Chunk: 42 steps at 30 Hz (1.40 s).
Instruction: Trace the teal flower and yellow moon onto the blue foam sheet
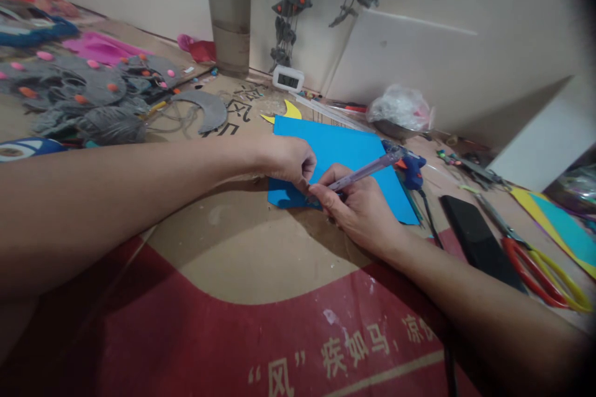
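A sheet of blue paper (333,139) lies on the cardboard surface in front of me. My right hand (361,208) is closed around a pale purple pen (365,172), its upper end tilted up to the right. The pen's tip is hidden by my fingers near the paper's front edge. My left hand (293,160) rests on the paper with curled fingers, close to the pen tip; whatever its fingertips pinch is too small to make out. Just behind the sheet a yellow crescent cutout (292,110) pokes out.
To the right are a blue glue gun (412,170), a black phone (479,239) and red-and-yellow-handled scissors (535,267). Grey felt pieces (93,84) and a grey crescent (207,110) lie left. A bottle (228,18) and small clock (288,79) stand behind.
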Motion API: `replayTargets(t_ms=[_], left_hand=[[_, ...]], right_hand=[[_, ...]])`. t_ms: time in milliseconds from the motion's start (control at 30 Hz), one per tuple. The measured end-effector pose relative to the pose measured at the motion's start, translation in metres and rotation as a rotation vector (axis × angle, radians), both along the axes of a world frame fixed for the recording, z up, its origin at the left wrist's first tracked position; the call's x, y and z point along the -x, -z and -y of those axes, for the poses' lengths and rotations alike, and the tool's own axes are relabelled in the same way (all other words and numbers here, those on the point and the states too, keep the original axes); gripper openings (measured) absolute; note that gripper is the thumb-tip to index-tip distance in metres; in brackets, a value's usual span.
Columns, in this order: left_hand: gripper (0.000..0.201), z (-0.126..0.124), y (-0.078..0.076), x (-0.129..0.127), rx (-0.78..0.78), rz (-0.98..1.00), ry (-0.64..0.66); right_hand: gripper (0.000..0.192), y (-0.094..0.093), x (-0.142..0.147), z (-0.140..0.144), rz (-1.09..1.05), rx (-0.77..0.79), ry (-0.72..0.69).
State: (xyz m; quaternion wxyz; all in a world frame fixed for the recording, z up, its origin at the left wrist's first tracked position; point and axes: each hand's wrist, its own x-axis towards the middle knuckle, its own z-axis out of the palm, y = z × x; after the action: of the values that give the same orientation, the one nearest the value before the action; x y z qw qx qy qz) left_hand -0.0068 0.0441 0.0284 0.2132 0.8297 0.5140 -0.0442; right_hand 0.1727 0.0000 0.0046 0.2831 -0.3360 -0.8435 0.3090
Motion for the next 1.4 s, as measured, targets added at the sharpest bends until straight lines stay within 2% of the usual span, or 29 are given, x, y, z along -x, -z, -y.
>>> replayTargets(t_ms=[500,1400], left_hand=[[0.019,-0.0001,0.0025,0.0006,-0.016,0.011,0.002],[0.035,-0.0057,0.0089,0.0039,-0.022,0.023,0.024]], right_hand=[[0.031,-0.0018,-0.0003,-0.0004,0.036,-0.075,0.002],[0.031,-0.0018,-0.0032,-0.0004,0.055,-0.106,0.016]])
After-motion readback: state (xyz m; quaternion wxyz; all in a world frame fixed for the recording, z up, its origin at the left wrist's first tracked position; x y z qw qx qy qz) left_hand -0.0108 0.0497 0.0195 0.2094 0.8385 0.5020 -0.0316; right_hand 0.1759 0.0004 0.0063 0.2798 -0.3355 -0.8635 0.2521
